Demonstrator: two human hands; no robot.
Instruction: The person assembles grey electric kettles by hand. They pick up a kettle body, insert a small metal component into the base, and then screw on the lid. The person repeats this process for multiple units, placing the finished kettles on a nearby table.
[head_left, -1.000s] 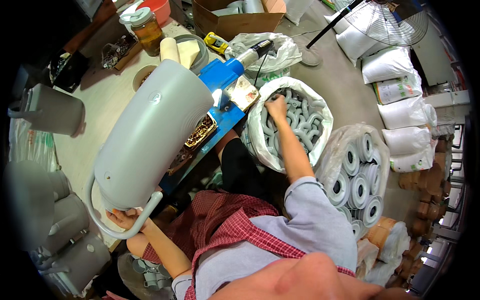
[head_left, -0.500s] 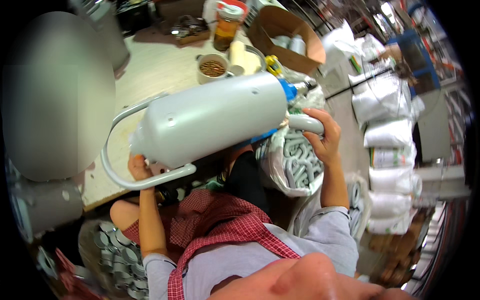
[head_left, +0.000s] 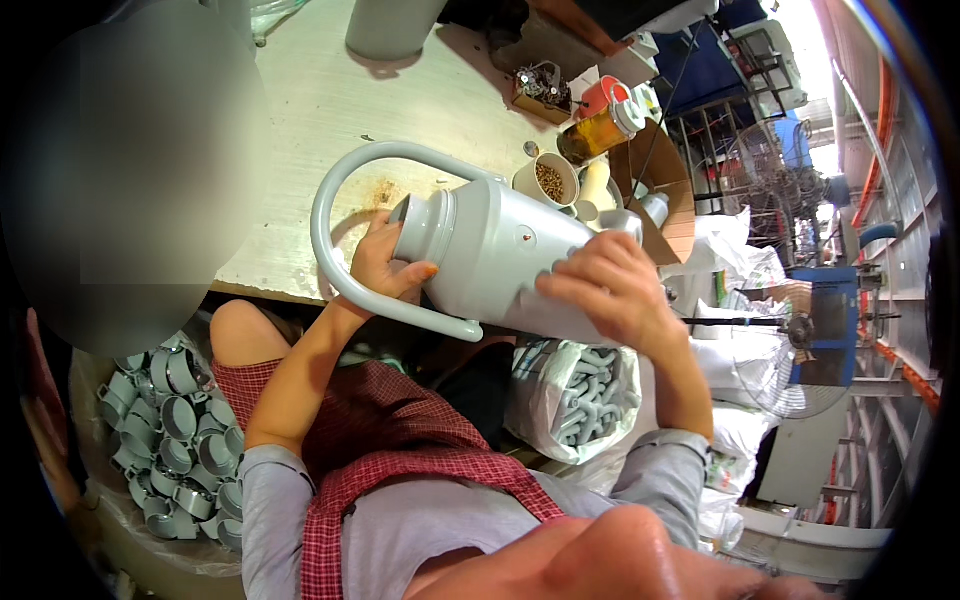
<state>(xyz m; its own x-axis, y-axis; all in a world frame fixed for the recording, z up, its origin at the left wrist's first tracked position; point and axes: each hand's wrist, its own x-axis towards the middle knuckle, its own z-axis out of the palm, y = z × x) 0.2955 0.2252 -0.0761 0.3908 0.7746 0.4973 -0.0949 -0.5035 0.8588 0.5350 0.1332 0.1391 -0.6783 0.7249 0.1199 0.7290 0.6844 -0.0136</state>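
A grey thermos jug body [head_left: 500, 245] lies tilted across my lap and the table edge, its neck toward the left. My left hand [head_left: 385, 262] grips the jug by the neck, the thumb outside and other fingers by the mouth. A curved grey carrying handle [head_left: 322, 225] loops around that wrist. My right hand [head_left: 620, 295] is over the jug's lower end, fingers apart and slightly bent; whether they touch it I cannot tell. Just beyond those fingers shows a rounded grey part [head_left: 625, 222], probably the side handle. The jug's base is mostly hidden by the right hand.
On the table [head_left: 300, 130] stand a cup of small screws [head_left: 550, 183], a jar of amber liquid [head_left: 598, 135] and a cardboard box [head_left: 672, 195]. A sack of grey handles [head_left: 590, 400] sits below; a bin of grey collars [head_left: 180, 440] stands left. A fan [head_left: 790, 335] is at right.
The jug has swung round, its base nearer my right forearm. My right hand has left the side handle and moved over the body. My left hand now shows around the neck. The view has shifted.
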